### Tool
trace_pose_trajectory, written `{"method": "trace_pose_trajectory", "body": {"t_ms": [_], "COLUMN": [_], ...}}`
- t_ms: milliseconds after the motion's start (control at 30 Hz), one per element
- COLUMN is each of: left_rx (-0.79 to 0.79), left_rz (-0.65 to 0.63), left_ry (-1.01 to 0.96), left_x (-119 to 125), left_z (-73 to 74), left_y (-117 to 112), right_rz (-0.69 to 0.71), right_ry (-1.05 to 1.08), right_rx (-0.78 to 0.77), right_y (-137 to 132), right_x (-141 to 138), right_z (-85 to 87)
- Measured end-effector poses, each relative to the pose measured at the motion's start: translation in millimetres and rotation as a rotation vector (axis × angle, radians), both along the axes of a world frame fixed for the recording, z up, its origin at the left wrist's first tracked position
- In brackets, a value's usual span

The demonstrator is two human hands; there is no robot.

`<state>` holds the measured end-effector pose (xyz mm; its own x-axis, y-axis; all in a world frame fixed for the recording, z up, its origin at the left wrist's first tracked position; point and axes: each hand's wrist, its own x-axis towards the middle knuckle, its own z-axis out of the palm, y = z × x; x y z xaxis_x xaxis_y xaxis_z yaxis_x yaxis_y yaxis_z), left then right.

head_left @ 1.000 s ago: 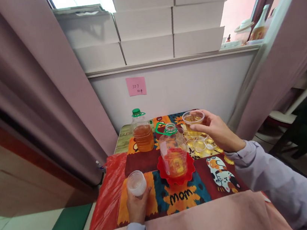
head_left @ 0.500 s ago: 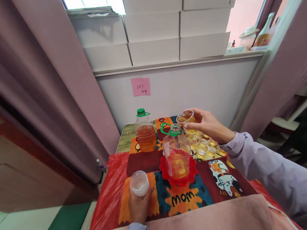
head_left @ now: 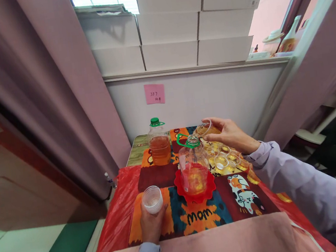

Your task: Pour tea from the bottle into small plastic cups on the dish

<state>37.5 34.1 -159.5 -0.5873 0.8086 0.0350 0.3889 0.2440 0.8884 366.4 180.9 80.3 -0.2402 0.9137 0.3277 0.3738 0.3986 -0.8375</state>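
My right hand [head_left: 229, 133] grips a clear plastic cup [head_left: 202, 129] by its side, tilted left with its lip at the mouth of an open plastic jug [head_left: 194, 168]. Yellowish liquid fills the jug's lower part, and a green carry handle [head_left: 183, 141] sticks up at its neck. The jug stands in a red scalloped dish [head_left: 185, 194]. Nearer me on the left, my left hand [head_left: 152, 225] is closed around a stack of clear plastic cups [head_left: 152, 200], held upright. Behind the jug's right side stand several cups of yellow liquid [head_left: 221, 162].
A capped jug of amber liquid [head_left: 160, 149] stands at the back left on the patterned mat [head_left: 153, 181]. Red plastic sheeting [head_left: 115, 219] covers the table's sides. White boxes [head_left: 167, 29] are stacked behind. A small bottle [head_left: 109, 180] is beyond the left edge.
My right hand has tipped its cup from nearly level to a steep tilt over the jug's mouth. My left hand stays in place with the cup stack.
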Motion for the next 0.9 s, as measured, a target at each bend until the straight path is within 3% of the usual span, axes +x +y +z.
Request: {"method": "trace_pose_trajectory", "body": {"t_ms": [267, 500, 900], "left_rx": [-0.032, 0.007, -0.022], "left_rz": [-0.058, -0.022, -0.041], "left_ry": [-0.05, -0.077, -0.093], "left_x": [-2.0, -2.0, 0.9], "left_z": [-1.8, -6.4, -0.7], "left_y": [-0.7, 1.4, -0.2], "right_rz": [0.001, -0.011, -0.083], "right_ry": [-0.076, -0.17, -0.362], "right_rx": [0.0, 0.029, 0.118], "right_y": [-2.9, -6.2, -9.4], "right_x": [-1.1, -2.6, -5.7], "right_z": [4.3, 12.7, 24.4]}}
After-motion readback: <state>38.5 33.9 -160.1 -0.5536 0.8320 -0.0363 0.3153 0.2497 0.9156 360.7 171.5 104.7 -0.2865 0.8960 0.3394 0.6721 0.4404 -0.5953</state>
